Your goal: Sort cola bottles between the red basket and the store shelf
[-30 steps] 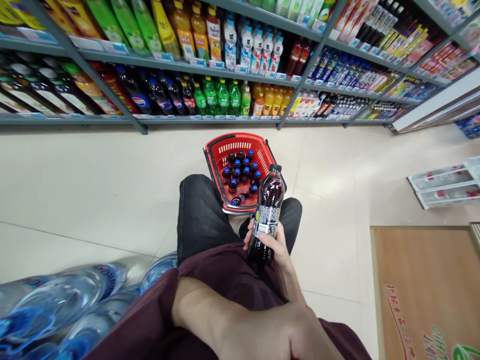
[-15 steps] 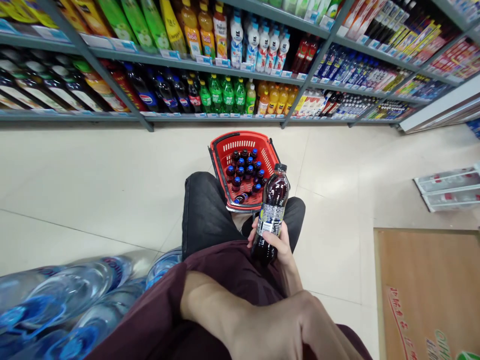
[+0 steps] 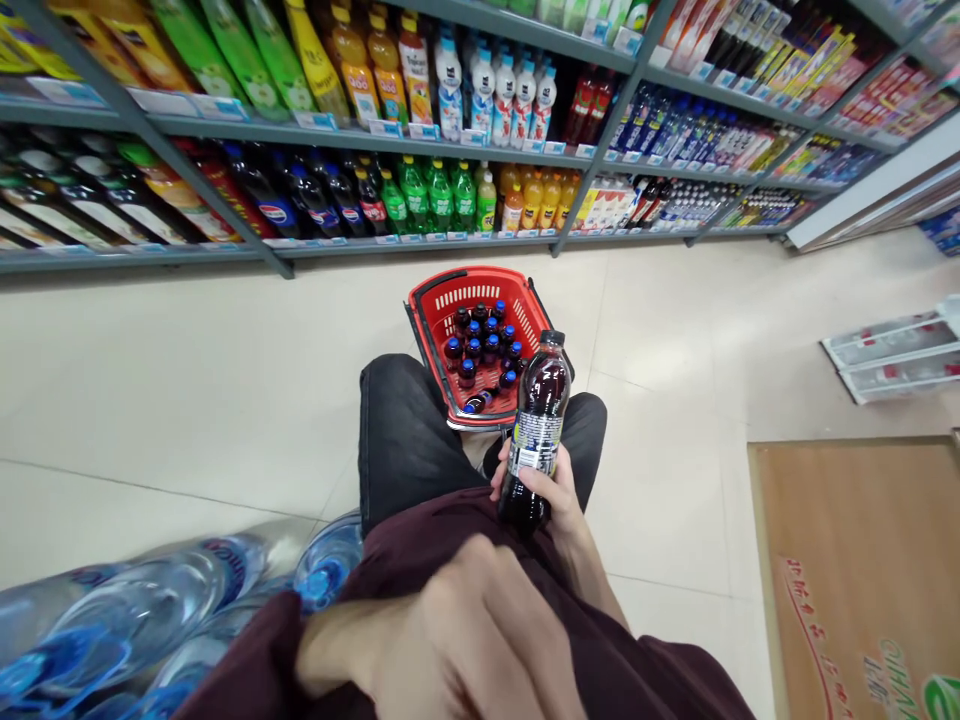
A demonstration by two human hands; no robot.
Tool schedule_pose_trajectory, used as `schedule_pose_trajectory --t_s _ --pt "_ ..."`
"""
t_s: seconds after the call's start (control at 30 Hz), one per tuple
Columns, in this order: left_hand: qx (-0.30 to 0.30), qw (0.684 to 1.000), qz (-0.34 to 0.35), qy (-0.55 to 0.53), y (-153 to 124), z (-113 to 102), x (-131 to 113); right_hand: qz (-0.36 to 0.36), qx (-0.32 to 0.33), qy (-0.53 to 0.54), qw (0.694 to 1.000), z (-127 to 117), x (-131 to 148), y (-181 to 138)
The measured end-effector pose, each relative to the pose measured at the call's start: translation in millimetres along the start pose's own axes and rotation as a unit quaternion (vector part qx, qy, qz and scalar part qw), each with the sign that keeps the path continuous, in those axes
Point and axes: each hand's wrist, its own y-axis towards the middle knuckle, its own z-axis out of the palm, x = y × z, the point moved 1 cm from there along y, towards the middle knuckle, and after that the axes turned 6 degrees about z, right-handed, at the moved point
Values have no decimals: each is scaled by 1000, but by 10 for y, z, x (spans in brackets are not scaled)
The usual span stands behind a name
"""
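Bottle (image 3: 537, 430) holds dark liquid (image 3: 520, 504); basket (image 3: 493, 273), perhaps thirteen bottles (image 3: 473, 348).

Shop interior, long shelves (image 3: 150, 258) packed with bottled drinks (image 3: 441, 197), price tags (image 3: 386, 128), red shopping basket (image 3: 514, 290)

Pale tile floor (image 3: 187, 370) is carrying a red basket (image 3: 480, 279) plus the gray shelving (image 3: 208, 193). Basket is holding dark bottles (image 3: 467, 374), mostly blue-capped, one lying tilted. Shelving's bottom tier (image 3: 450, 237) is bearing dark cola (image 3: 277, 205), green (image 3: 441, 200) and orange bottles (image 3: 531, 200); next tier up (image 3: 360, 138) is supporting white blue-capped bottles (image 3: 481, 95).
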Motion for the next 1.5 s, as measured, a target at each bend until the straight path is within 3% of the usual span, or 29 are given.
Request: schedule_pose_trajectory --t_s 0.07,0.17,0.2,0.23,0.3,0.37,0.47,0.67,0.9,1.5 --pt "-100 983 -6 153 -127 -134 67 -8 -12 1 1000 3 -13 -1" --pt "-285 891 -45 351 -320 -346 286 -38 -55 6 998 4 -29 -8" --pt "-335 861 -63 378 -382 -412 372 -47 -64 11 997 4 -35 -7" --pt "-362 851 -89 369 -436 -471 457 -54 -66 15 996 5 -42 -4" --pt "-352 872 -163 299 -510 -557 600 -61 -66 22 996 2 -56 7" --pt "-297 900 -233 217 -534 -592 685 -70 -84 24 994 -9 -70 19" --pt "-247 916 -281 143 -506 -584 736 -82 -139 28 986 -38 -89 27" --pt "-221 923 -300 100 -489 -558 808 -60 -191 36 979 -85 -89 29" --pt "-223 912 -334 83 -507 -564 816 -33 -179 52 982 -116 -99 48" --pt "-234 915 -317 83 -486 -576 886 -22 -201 60 978 -119 -79 53"
